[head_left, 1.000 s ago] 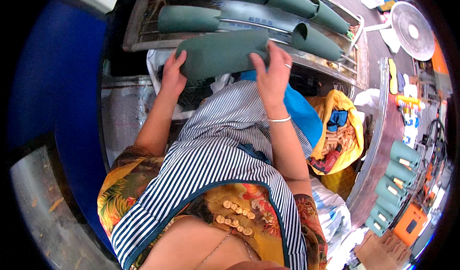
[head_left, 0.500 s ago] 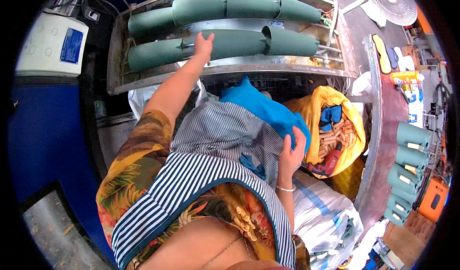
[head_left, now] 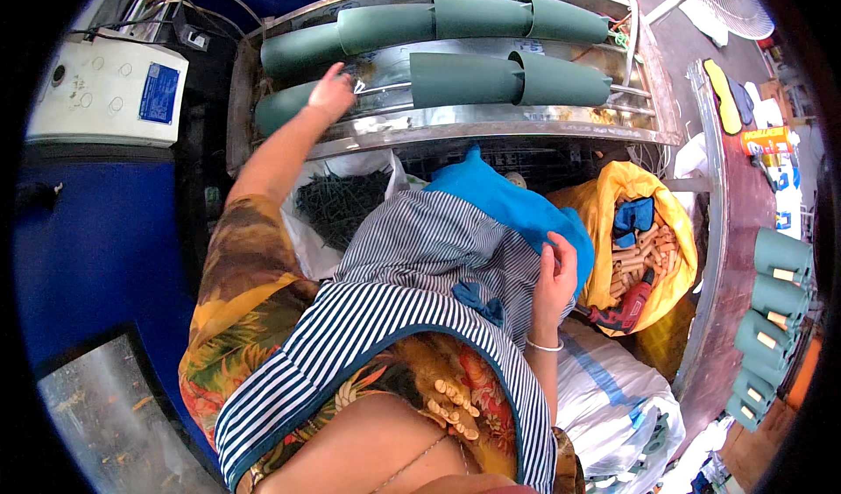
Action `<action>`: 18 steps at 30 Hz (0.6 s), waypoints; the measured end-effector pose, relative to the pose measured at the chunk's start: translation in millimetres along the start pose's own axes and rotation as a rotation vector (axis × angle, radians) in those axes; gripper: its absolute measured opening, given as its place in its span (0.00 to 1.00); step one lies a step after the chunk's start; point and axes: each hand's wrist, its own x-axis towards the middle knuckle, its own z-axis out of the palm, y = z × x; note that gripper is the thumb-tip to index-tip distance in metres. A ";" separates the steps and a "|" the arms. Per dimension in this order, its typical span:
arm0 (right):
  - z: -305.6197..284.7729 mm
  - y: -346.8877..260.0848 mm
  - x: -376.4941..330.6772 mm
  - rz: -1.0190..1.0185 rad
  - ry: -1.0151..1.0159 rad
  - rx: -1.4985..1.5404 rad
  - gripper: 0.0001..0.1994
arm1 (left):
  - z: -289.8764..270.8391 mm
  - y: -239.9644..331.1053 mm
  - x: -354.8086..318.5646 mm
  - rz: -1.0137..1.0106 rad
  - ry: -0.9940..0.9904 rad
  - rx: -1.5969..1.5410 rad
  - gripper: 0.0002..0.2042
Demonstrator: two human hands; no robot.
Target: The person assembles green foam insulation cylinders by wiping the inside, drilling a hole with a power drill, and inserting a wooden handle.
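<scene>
Reaches out with the left hand [head_left: 333,95] over a metal tray [head_left: 455,135], at the right end of a green tapered sleeve [head_left: 285,109] lying to the left of that hand and partly hidden by it. Cannot tell whether gripping, touching or only hovering over it. Has a second sleeve [head_left: 464,81] to the right of the same hand, across a gap, a third [head_left: 561,81] farther right, and a back row of sleeves [head_left: 385,28] beyond the fingertips. Holds the right hand [head_left: 554,284] near the body, released, with parted fingers. Has a blue cloth [head_left: 508,201] just beyond that hand, and to its right a yellow bag [head_left: 604,192] containing a red power drill [head_left: 629,306] and tan cylinders [head_left: 626,271].
</scene>
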 end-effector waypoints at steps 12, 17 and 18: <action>-2.8 4.9 -17.9 -0.067 -0.068 0.101 0.10 | -37.8 -122.5 -172.3 -0.254 0.611 -0.946 0.19; -36.9 4.2 -2.8 -0.235 0.072 -0.185 0.10 | -44.7 -57.4 -172.0 -0.310 0.670 -0.744 0.20; -48.8 8.8 12.5 -0.300 0.111 -0.300 0.10 | -42.0 -53.0 -174.9 -0.364 0.628 -0.797 0.20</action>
